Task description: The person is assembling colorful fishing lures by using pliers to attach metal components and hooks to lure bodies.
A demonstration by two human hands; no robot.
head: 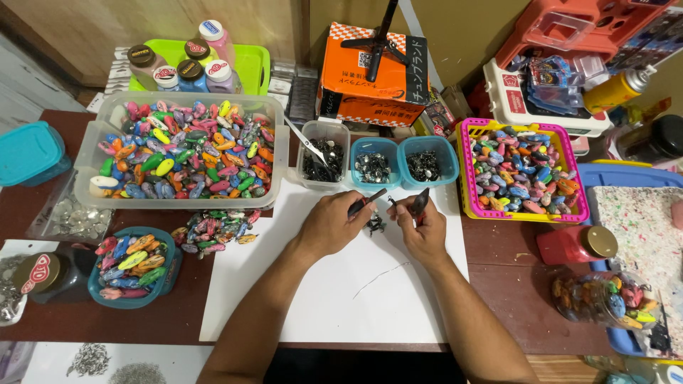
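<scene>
My left hand [333, 224] grips a small tool with a red and black handle [366, 201], its tip pointing right. My right hand [425, 229] pinches a dark oval lure body [420, 203] and holds it upright just beside the tool's tip. Both hands hover over a white sheet of paper [334, 299] at the table's middle. A few small dark metal hooks [376, 225] lie on the paper between my hands.
A large clear tub of colourful lure bodies [186, 149] sits at the back left, a pink basket of them [525, 171] at the right. Three small tubs of dark metal parts [377, 163] stand behind my hands. A blue bowl [131, 267] sits at left.
</scene>
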